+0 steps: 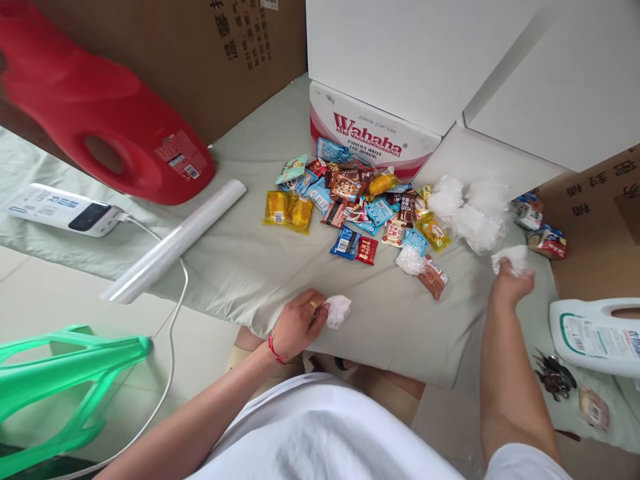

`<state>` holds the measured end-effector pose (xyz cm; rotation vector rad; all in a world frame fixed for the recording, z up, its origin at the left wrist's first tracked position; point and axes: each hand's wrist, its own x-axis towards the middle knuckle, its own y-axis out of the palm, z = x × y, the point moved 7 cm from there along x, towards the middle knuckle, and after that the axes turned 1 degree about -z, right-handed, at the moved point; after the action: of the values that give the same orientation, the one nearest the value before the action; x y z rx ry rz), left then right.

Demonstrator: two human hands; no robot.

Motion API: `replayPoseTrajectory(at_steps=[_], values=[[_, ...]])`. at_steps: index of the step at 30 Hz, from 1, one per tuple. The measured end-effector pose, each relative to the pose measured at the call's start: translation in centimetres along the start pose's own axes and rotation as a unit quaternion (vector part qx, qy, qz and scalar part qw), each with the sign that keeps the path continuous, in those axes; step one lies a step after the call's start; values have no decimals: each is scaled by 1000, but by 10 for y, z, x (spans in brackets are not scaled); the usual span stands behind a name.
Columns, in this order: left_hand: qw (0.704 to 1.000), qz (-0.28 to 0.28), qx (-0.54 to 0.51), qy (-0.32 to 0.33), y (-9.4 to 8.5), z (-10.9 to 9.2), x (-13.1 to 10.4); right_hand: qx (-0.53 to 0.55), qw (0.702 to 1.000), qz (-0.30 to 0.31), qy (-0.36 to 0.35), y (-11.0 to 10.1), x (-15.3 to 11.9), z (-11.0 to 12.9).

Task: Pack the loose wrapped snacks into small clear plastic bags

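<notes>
My left hand (301, 325) is closed over the front edge of the cloth-covered surface, with a small crumpled white wad (339, 311) pinched in its fingertips. Further right, my outstretched right hand (513, 288) grips another crumpled white wad (510, 259), just in front of a pile of whitish, partly see-through crumpled bundles (475, 212). Whether these are plastic or paper I cannot tell. Between my hands lies a heap of small wrapped snacks (349, 183) in blue, brown, yellow and red. A similar white bundle (411, 261) rests beside a brown packet (434, 277).
A Wahaha carton (370, 130) stands behind the snacks. On the left are a red jug (125, 127), a clear plastic roll (175, 240), a power bank (67, 210) with a white cable and a green stool (65, 380). A white jug (595, 337) and keys (555, 375) lie right.
</notes>
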<state>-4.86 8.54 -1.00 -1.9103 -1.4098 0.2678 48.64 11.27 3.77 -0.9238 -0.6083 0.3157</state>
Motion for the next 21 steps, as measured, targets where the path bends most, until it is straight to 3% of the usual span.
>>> replayPoseTrajectory(at_steps=[2,4,6,8,10,12,13,14,16,19,20,21], values=[[1000,-13,2,-3,-2,0,0,38,995,-89,-25,-16,0,24],[1000,-17,9,-7,-2,0,0,87,977,-169,-94,-29,0,62],[1000,-10,13,-12,0,1,0,107,964,-192,-152,-26,4,104],[1000,-5,5,-19,2,3,-1,98,972,-126,-172,-2,15,141],[999,-10,-17,-31,2,6,-3,67,986,18,-149,35,26,166],[997,-28,-50,-52,0,10,-5,35,983,149,-101,61,30,178],[995,-39,-68,-68,-3,13,-5,28,980,175,-86,63,30,180],[991,-47,-85,-88,-4,16,-6,28,981,173,-87,58,27,181],[980,-54,-133,-138,-6,24,-6,55,981,112,-148,29,12,184],[934,-60,-264,-233,0,33,-4,164,958,34,-235,-21,-54,172],[910,-59,-316,-260,4,34,-3,223,949,43,-218,-32,-83,162],[887,-57,-364,-280,10,33,-1,272,936,109,-194,-32,-117,154]])
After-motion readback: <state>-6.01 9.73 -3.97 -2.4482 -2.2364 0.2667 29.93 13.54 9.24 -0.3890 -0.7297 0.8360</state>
